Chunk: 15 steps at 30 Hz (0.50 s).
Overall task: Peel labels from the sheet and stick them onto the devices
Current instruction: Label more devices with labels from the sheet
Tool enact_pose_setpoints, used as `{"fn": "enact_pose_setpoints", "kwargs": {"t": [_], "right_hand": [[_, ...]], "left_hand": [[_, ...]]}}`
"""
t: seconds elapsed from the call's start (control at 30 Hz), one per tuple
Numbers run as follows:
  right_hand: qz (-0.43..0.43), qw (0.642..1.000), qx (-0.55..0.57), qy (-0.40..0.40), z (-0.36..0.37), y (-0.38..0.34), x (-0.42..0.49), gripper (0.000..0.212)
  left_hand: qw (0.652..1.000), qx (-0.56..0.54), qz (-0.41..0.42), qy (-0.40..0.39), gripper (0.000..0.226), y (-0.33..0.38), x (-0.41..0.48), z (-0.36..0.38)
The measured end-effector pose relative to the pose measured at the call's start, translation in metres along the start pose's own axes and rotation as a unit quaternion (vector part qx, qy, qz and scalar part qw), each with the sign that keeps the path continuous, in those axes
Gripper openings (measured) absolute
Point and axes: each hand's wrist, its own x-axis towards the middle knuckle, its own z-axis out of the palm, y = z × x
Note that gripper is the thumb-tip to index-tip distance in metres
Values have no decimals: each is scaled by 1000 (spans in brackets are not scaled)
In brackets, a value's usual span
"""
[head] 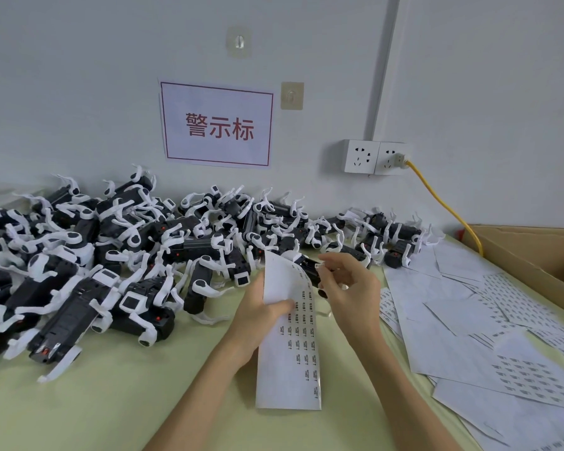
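Left hand [261, 307] pinches the sheet [290, 369] at six o'clock, thumb on top. It looks thin and floppy, best held by its edge. Right hand [349, 288] curls round a device [311, 267] at its twelve.

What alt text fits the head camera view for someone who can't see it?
A person's left hand holds a label sheet while the right hand holds a black device near its far end. A pile of black-and-white devices lies on the green table at left.
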Motion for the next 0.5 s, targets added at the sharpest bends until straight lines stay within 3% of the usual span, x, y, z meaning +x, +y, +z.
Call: {"fn": "enact_pose_setpoints", "kwargs": {"t": [0.1, 0.27, 0.5], "right_hand": [[6, 1000, 12, -5, 0, -2, -1, 43], [38, 999, 28, -10, -2, -1, 1, 29], [19, 999, -9, -49, 0, 6, 0, 52]], "left_hand": [[1000, 2, -2, 23, 54, -5, 3, 1], [990, 72, -20, 119, 58, -11, 7, -2], [968, 200, 6, 150, 65, -18, 8, -3]]}}
